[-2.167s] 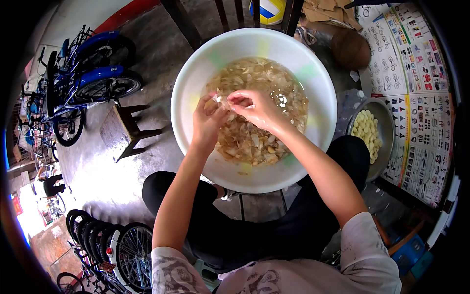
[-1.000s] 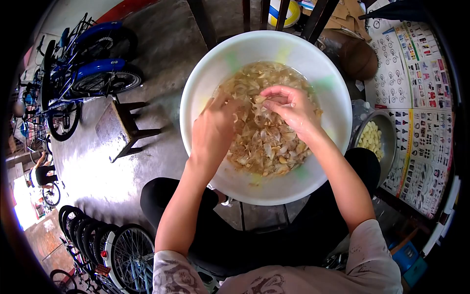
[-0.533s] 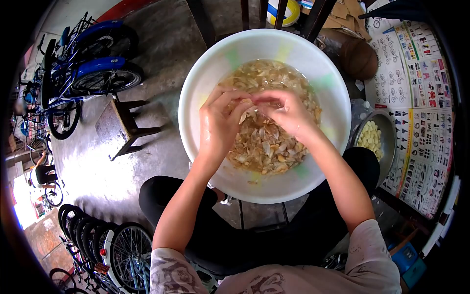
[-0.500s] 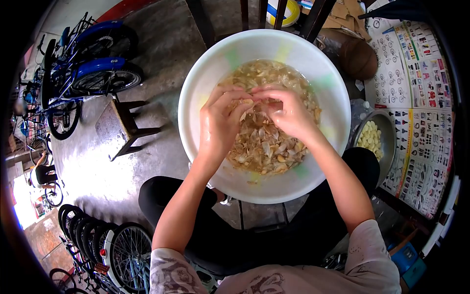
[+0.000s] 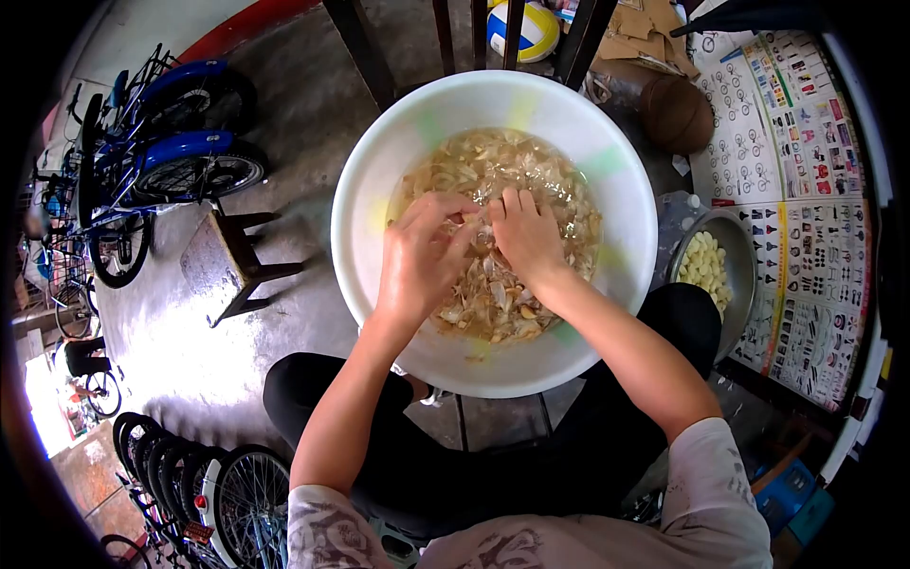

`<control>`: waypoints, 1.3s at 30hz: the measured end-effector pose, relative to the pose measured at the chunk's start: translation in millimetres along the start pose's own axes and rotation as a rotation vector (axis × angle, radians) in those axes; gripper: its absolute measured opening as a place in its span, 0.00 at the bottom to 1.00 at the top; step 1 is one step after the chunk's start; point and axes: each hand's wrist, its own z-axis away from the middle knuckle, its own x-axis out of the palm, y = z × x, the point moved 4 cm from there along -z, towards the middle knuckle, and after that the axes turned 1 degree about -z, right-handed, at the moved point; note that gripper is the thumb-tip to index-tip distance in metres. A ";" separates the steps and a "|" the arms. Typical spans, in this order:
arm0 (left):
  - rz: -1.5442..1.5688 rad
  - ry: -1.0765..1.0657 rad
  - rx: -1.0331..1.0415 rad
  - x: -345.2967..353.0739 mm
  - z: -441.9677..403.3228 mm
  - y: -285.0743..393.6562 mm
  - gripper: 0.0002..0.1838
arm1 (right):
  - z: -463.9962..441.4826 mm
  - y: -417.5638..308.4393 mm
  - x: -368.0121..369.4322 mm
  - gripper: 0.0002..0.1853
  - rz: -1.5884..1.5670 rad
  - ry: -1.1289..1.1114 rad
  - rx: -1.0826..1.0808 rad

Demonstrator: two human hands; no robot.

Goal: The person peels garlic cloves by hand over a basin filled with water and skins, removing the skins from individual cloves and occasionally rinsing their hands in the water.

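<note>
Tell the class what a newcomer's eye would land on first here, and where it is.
Most likely the large white basin at the centre, holding papery garlic skins in water, with the left hand and right hand close together over it. The metal bowl of peeled garlic cloves, at the right, probably comes next, then the blue-fendered bicycles at upper left.

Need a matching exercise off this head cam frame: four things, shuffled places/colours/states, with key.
Things:
1. left hand
2. large basin
3. metal bowl
4. stool

Descriptions:
A. grey, holding pale cloves
B. apart from the large basin, to its left
C. close beside the right hand
D. white, with papery peels inside

Pairs: 1-C, 2-D, 3-A, 4-B
</note>
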 end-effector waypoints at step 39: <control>0.606 -0.047 -0.481 -1.9 19.7 -0.3 0.12 | 12.4 19.3 -115.4 0.05 -0.826 0.550 -0.392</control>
